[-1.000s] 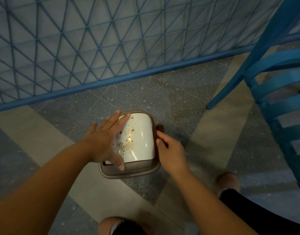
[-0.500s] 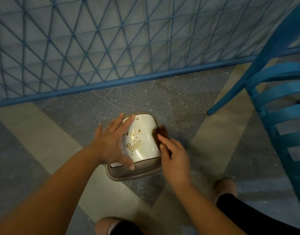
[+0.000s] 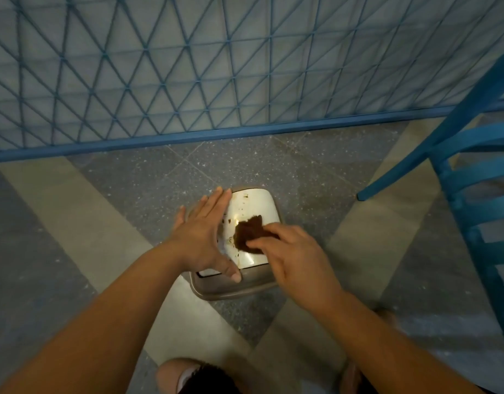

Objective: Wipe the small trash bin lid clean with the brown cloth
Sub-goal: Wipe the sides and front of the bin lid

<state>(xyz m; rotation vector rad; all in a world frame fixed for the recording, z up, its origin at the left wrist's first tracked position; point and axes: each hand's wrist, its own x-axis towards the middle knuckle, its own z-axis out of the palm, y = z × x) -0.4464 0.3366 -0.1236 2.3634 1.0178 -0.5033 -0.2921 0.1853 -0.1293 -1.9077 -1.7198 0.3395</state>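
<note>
Wiping under way but far from finished, judging by the brown specks scattered across the white lid (image 3: 249,220): some near the far edge, some along the left side by the fingers, a few toward the near edge. Brown cloth (image 3: 247,234) pressed on the middle of the lid, bunched under the fingertips of the right hand (image 3: 294,253), that grip closed on the cloth from above. Left hand (image 3: 201,237) laid flat and open against the left side of the lid, fingers pointing away, thumb down on the grey-brown rim of the small trash bin (image 3: 233,287), steadying rather than holding anything. Bin standing on the speckled floor (image 3: 148,191), roughly midway between the blue lattice fence (image 3: 188,81) on the far side and the knees at the near edge of view, blue chair (image 3: 472,172) well off to the right. Lid glossy and slightly domed, with a bright glare patch left of the cloth. Left to do, by the look of it: passes over the far, left and near parts.
</note>
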